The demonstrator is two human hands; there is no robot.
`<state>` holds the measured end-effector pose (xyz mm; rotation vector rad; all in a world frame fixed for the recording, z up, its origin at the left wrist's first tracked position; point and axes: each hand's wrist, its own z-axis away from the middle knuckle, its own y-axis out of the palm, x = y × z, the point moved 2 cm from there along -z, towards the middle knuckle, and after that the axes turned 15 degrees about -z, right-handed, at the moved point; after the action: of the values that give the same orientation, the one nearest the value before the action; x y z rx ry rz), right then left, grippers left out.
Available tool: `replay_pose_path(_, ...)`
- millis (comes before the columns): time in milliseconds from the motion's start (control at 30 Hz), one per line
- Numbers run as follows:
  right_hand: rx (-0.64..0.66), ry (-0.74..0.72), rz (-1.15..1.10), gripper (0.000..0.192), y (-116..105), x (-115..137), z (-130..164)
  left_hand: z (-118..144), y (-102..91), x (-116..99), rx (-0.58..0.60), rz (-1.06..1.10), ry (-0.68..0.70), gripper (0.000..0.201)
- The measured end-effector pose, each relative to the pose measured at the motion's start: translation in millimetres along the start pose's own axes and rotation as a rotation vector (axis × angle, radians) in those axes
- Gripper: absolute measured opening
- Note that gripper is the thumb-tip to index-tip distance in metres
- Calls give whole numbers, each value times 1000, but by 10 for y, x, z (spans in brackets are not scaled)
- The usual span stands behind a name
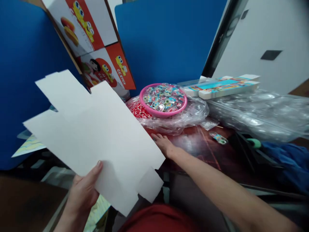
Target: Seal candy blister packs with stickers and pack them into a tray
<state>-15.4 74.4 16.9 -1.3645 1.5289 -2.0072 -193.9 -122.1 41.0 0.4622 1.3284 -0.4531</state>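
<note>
Head view: the left hand [83,190], at the lower left of the frame, has its grip closed on the near edge of a flat white carton blank [96,135], thumb pressed on the upper face and the fingers hidden underneath. The blank spreads up and away from that grip toward the upper left, tilted, its flaps jutting out at the top left and one small flap hanging at its lower right corner. The right hand [164,144] reaches in from the lower right and lies at the centre of the frame, just beside the blank's right edge, palm down on the dark red tabletop [205,151]; its fingertips are partly behind the blank, so I cannot tell whether its grip holds anything. Beyond it sits a pink bowl [163,100] of small wrapped items on crinkled clear plastic bags [193,112]. Printed boxes [96,42] lean against blue panels at the upper left, and long flat cartons [224,85] lie at the upper right.
</note>
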Motion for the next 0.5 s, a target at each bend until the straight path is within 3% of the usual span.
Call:
replay_pose_path(67,0,18,65,33,289,-274,69,44,43,127,-27,23,-87,36)
replay_pose_path(100,-14,31,80,32,309,-445,161,75,108,187,-38,40,-131,36)
replay_pose_path(200,-141,73,160,31,-38,-982,615,187,419,419,14,110,-276,35)
replay_pose_path(267,-405,43,245,26,-410,-1136,982,269,662,612,80,160,-354,33)
replay_pose_path(333,-571,32,280,31,-610,-999,1278,352,892,798,120,198,-427,32)
replay_pose_path(367,-608,17,288,35,-601,-829,1375,394,996,875,132,222,-464,31)
replay_pose_path(400,-596,-68,279,38,-512,-608,1436,437,1092,935,154,253,-497,30)
replay_pose_path(433,-499,-184,251,40,-350,-374,1463,480,1176,977,189,287,-516,28)
replay_pose_path(500,-325,-271,298,38,62,-4,1463,559,1281,1012,294,321,-514,24)
